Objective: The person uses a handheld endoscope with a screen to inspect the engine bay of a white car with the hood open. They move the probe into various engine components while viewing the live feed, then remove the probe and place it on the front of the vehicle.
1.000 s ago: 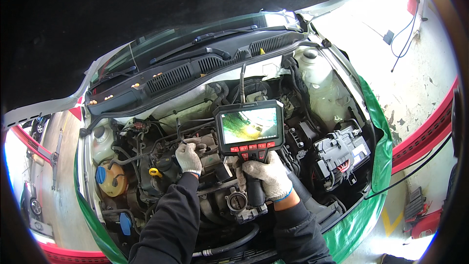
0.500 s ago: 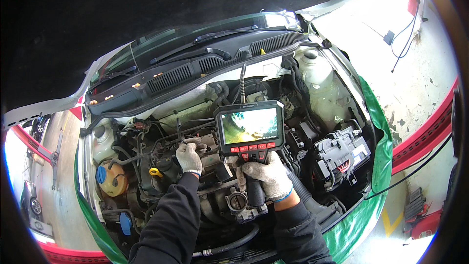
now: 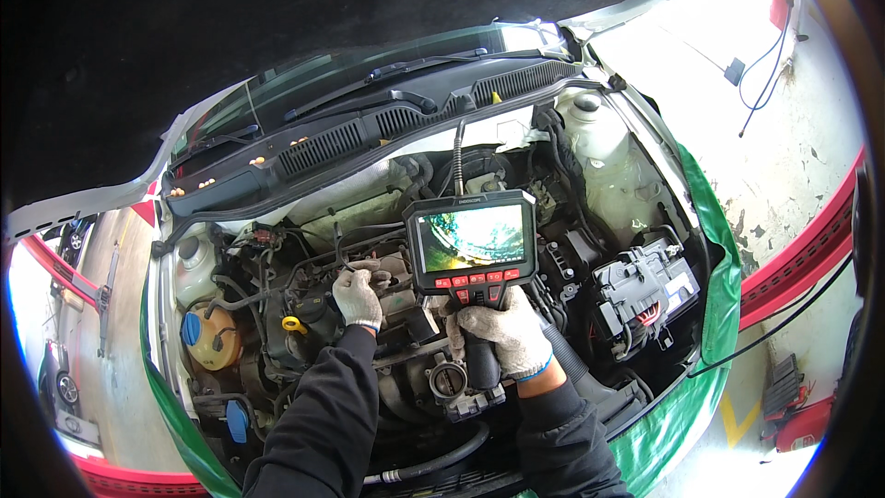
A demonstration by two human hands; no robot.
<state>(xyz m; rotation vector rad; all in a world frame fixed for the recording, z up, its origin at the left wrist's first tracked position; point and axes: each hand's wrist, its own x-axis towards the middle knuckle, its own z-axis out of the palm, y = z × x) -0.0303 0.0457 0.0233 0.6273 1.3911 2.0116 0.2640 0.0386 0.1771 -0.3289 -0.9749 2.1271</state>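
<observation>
My gloved right hand (image 3: 498, 332) is wrapped around the black grip of a handheld endoscope (image 3: 427, 281), whose lit screen (image 3: 472, 238) faces me above a row of red buttons. From its top rises a ribbed flexible neck (image 3: 457, 161). My gloved left hand (image 3: 357, 297) is over the middle of the engine (image 3: 401, 300), its fingers pinched on a thin dark cable (image 3: 338, 244) that curves upward from them. The fingertips and the cable's lower end are hidden. Bright white and greenish-brown shapes fill the screen.
A yellow dipstick ring (image 3: 293, 325) and a blue-capped coolant tank (image 3: 212, 339) lie left of my left arm. The battery (image 3: 645, 290) sits at right. Green covers (image 3: 687, 406) drape the fenders. Several small orange-and-white pieces (image 3: 205, 183) rest on the cowl below the raised hood (image 3: 277, 18).
The picture on the endoscope screen has shifted, showing a dark, curved edge at its left. Both hands stay in nearly the same places.
</observation>
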